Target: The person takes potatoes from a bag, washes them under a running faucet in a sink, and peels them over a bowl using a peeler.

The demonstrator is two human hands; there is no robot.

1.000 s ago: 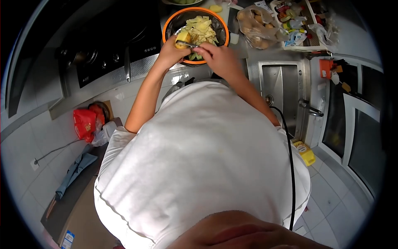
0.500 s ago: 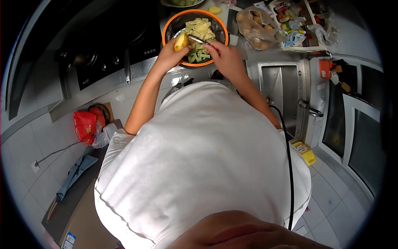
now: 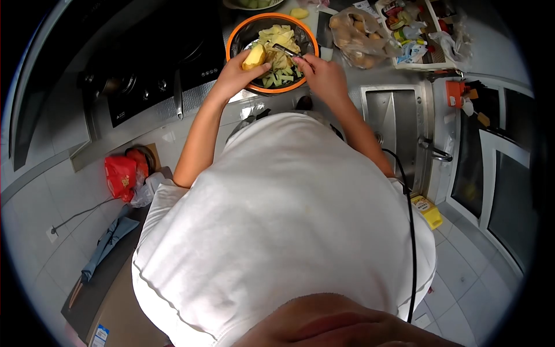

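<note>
A partly peeled, yellow potato (image 3: pixel 254 56) is held in my left hand (image 3: pixel 236 77), over the left side of an orange-rimmed bin (image 3: pixel 272 16). My right hand (image 3: pixel 321 75) grips a peeler (image 3: pixel 287 51), whose head points left over the bin and is apart from the potato. Pale and greenish peelings (image 3: pixel 276 36) are heaped inside the dark-lined bin below both hands. The fingers of my right hand partly cover the peeler's handle.
A plastic bag of potatoes (image 3: pixel 357 39) lies right of the bin, beside a crate of bottles and packets (image 3: pixel 416 34). Behind the bin are a peeled potato (image 3: pixel 299 13) and a bowl (image 3: pixel 252 6). A black stove (image 3: pixel 162 63) is left; a steel sink (image 3: pixel 391 115) is right.
My right hand with the peeler has moved right and slightly up, away from the potato. My left hand keeps the potato at nearly the same spot.
</note>
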